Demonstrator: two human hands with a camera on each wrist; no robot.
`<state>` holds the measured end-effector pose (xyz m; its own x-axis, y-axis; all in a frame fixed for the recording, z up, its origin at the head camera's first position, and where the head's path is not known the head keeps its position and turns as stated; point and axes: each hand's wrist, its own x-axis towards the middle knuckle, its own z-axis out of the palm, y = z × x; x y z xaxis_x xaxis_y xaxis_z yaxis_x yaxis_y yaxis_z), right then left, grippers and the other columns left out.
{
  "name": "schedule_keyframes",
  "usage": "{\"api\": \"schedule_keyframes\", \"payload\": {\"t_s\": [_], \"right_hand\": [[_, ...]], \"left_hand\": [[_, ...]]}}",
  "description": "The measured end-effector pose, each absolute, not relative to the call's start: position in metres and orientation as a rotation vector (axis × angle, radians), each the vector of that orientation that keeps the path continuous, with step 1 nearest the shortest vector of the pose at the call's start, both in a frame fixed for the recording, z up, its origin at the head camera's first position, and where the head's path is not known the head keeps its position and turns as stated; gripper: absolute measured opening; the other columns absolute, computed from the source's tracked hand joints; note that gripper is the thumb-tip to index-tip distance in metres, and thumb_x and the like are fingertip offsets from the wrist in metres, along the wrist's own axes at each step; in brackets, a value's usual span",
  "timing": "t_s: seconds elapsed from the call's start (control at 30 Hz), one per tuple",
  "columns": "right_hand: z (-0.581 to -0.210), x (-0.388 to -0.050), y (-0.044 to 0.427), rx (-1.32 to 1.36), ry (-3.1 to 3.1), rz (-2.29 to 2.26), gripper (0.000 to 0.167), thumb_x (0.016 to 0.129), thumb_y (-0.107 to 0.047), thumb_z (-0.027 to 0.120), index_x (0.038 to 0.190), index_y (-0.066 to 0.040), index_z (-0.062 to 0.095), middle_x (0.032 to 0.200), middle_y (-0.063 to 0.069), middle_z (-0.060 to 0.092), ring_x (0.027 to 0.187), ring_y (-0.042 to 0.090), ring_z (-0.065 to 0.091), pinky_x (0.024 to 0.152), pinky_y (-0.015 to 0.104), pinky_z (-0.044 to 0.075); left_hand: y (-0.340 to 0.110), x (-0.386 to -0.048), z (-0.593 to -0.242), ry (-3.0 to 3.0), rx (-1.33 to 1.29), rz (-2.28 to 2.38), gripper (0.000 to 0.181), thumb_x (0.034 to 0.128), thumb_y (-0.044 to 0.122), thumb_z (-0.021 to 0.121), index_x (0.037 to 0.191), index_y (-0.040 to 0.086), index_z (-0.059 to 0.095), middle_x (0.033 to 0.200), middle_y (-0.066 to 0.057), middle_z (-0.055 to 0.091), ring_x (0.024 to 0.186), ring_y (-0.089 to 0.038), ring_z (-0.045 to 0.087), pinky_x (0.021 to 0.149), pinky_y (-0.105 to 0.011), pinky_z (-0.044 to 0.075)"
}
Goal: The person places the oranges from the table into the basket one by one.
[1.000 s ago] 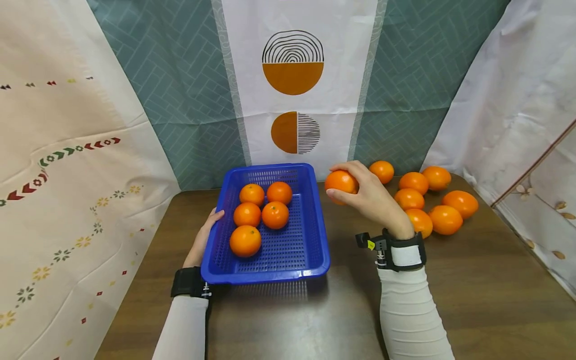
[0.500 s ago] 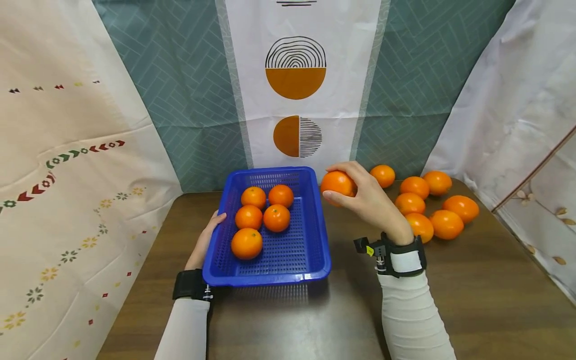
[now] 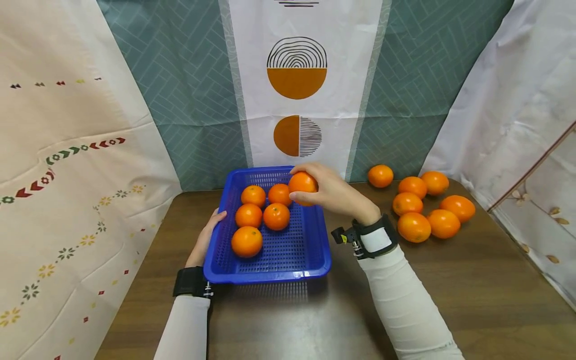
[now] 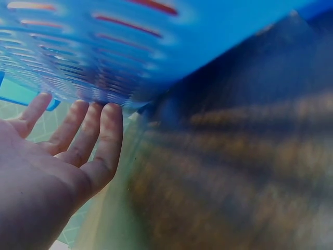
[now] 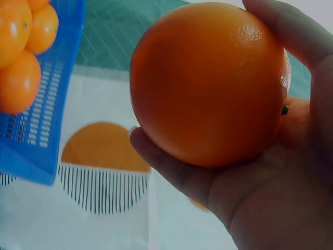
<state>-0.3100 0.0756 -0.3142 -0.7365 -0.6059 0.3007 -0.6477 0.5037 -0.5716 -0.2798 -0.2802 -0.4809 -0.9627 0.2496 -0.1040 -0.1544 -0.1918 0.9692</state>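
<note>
A blue perforated plastic basket [image 3: 265, 278] stands on the table with several oranges [image 3: 247, 242] in its left and back parts. My left hand [image 3: 206, 237] holds the basket by its left side; in the left wrist view, the fingers [image 4: 106, 135] reach up against its slotted wall. Between thumb and fingers, my right hand [image 3: 335, 192] grips another orange [image 3: 303, 187] above the basket's back right corner. Close up in the right wrist view, that orange [image 5: 208, 86] is round and glossy, with a small green stem spot. It partly covers an orange in the basket.
Several more oranges [image 3: 414, 227] lie in a loose group at the right back of the brown wooden table [image 3: 486, 285]. One orange [image 3: 380, 176] sits a little apart, near the hanging cloth [image 3: 405, 100] behind. Patterned cloth also hangs at both sides.
My right hand has carried its orange leftward, from beside the basket to above its back right part. The left hand and the basket stay in nearly the same place.
</note>
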Motion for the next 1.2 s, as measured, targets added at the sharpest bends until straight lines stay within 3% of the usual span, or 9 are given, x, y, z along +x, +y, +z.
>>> {"api": "schedule_keyframes", "payload": {"t_s": [0.13,0.47,0.93,1.2], "right_hand": [[-0.313,-0.312,0.058,1.168,-2.757,1.021,0.050,0.096,-0.040,0.074,0.136,-0.014,0.059,0.127,0.008,0.061,0.108,0.026,0.058,0.084,0.039,0.055],[-0.324,-0.315,0.031,1.287,-2.903,1.008,0.049,0.096,-0.044,0.074,0.134,-0.017,0.058,0.120,0.005,0.060,0.106,0.022,0.057,0.080,0.031,0.057],[-0.342,-0.323,0.015,1.338,-3.026,0.868,0.058,0.096,-0.045,0.073,0.139,-0.009,0.057,0.121,0.004,0.061,0.105,0.021,0.059,0.087,0.031,0.055],[-0.352,-0.319,0.005,1.319,-3.110,0.774,0.058,0.092,-0.044,0.078,0.135,-0.012,0.056,0.112,0.004,0.064,0.101,0.021,0.060,0.085,0.032,0.053]], "left_hand": [[-0.271,-0.267,-0.460,1.816,0.060,2.217,0.059,0.1131,0.048,0.030,0.166,0.034,0.009,0.165,-0.009,0.024,0.140,-0.029,0.039,0.108,-0.043,0.047],[-0.270,-0.270,-0.463,1.801,0.027,2.232,0.060,0.1107,0.052,0.038,0.163,0.035,0.015,0.163,-0.007,0.028,0.141,-0.031,0.038,0.109,-0.044,0.046],[-0.270,-0.270,-0.462,1.815,0.036,2.218,0.059,0.1117,0.050,0.036,0.164,0.034,0.014,0.163,-0.009,0.027,0.140,-0.031,0.039,0.108,-0.043,0.048],[-0.272,-0.268,-0.462,1.844,0.057,2.211,0.060,0.1130,0.048,0.032,0.166,0.032,0.009,0.164,-0.009,0.025,0.137,-0.028,0.042,0.105,-0.040,0.050]]}}
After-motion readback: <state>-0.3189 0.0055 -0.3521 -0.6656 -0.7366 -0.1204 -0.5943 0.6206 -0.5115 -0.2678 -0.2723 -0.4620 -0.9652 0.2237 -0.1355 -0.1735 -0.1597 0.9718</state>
